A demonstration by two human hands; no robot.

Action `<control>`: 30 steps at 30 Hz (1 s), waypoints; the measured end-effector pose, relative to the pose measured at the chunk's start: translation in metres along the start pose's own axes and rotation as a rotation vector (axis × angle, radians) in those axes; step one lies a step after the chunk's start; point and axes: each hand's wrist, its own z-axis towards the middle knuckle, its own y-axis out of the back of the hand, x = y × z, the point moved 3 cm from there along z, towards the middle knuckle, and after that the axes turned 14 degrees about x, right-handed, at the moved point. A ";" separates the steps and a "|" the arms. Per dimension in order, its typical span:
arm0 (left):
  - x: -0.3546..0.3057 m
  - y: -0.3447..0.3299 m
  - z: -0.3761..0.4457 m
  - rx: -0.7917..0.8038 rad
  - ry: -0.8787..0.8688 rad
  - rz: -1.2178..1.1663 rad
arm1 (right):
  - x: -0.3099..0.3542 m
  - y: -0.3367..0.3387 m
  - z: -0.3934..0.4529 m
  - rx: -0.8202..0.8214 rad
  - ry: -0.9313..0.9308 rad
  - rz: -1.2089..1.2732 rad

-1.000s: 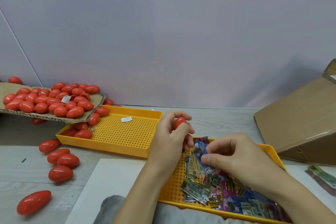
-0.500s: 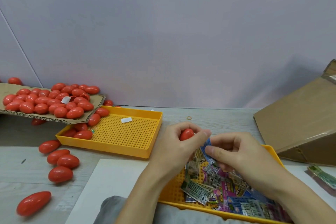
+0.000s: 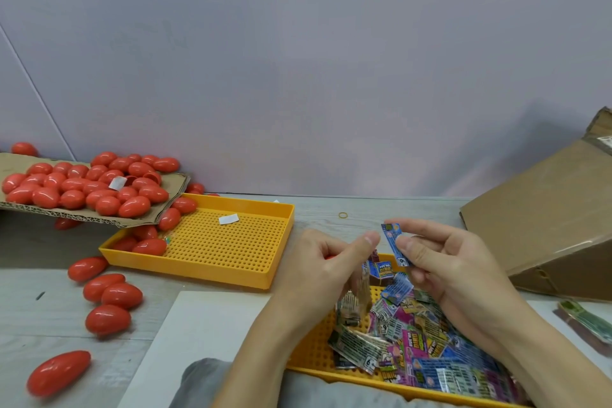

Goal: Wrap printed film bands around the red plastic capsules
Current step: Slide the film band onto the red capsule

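Tabletop (image 3: 381, 209): pale wood grain, carrying everything listed.
Cardboard box (image 3: 543, 235): far right, tipped on its side.
Cardboard sheet (image 3: 172, 189): far left, raised, heaped with unwrapped red capsules (image 3: 76, 185); its edge overhangs the empty yellow tray (image 3: 231, 242), seemingly so capsules roll in. Several more lie loose on the tabletop beside it.
Near yellow tray (image 3: 318, 371): at the person's lap, holding the pile of printed film bands (image 3: 414, 338) within easy reach.
Left hand (image 3: 326, 270): fingers curled, probably round a capsule, of which only a red sliver shows; thumb extended toward the band.
Right hand (image 3: 443, 262): fingers pinch one blue film band (image 3: 394, 242), held upright above the pile, apparently ready to be slipped round the capsule.
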 end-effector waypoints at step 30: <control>-0.001 0.001 0.005 -0.088 -0.042 -0.080 | -0.004 -0.005 0.001 -0.036 0.030 -0.264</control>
